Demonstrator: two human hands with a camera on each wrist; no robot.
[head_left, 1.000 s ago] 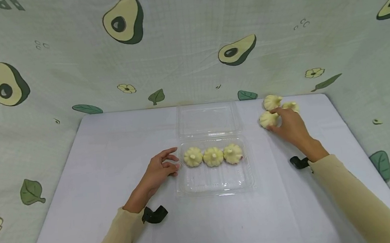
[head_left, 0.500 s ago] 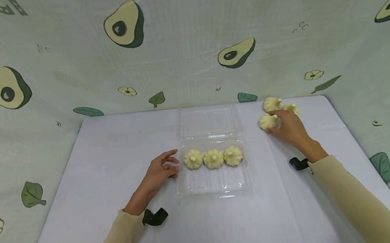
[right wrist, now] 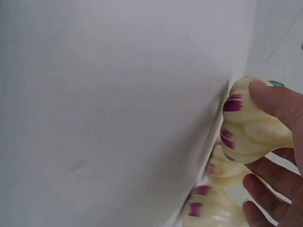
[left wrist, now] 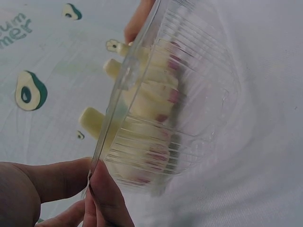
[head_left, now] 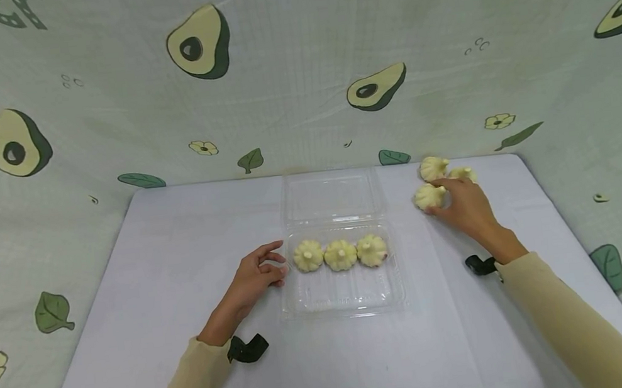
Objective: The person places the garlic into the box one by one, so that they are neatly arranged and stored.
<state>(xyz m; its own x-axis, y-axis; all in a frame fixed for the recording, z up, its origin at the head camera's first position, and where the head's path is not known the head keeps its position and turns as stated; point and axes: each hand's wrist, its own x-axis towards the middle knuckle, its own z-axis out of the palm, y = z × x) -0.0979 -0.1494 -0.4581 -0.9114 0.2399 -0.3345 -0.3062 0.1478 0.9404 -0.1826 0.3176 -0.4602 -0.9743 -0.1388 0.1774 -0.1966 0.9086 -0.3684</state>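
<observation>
Three pale garlic bulbs (head_left: 341, 255) stand in a row, stems up, in the rear half of a clear plastic clamshell container (head_left: 345, 298). Its lid (head_left: 332, 196) lies folded back, away from the person. At the container's left side, my left hand (head_left: 259, 272) pinches the rim (left wrist: 106, 127) between thumb and finger. To the right, my right hand (head_left: 462, 203) grips another garlic bulb (right wrist: 253, 123) between thumb and fingers, its purple-streaked base facing left in the right wrist view. Two more bulbs sit just beyond, one at the back (head_left: 433, 168) and one partly behind the hand (head_left: 464, 173).
A white-covered table (head_left: 190, 232) carries everything. Behind and at the sides hangs a pale cloth (head_left: 286, 64) printed with avocados and leaves, meeting the table's back edge close to the loose bulbs. Each wrist wears a black camera mount (head_left: 247, 348).
The head view has tilted slightly, so the scene sits a little lower. Both hands keep their places, the left at the container's rim and the right on the garlic bulb.
</observation>
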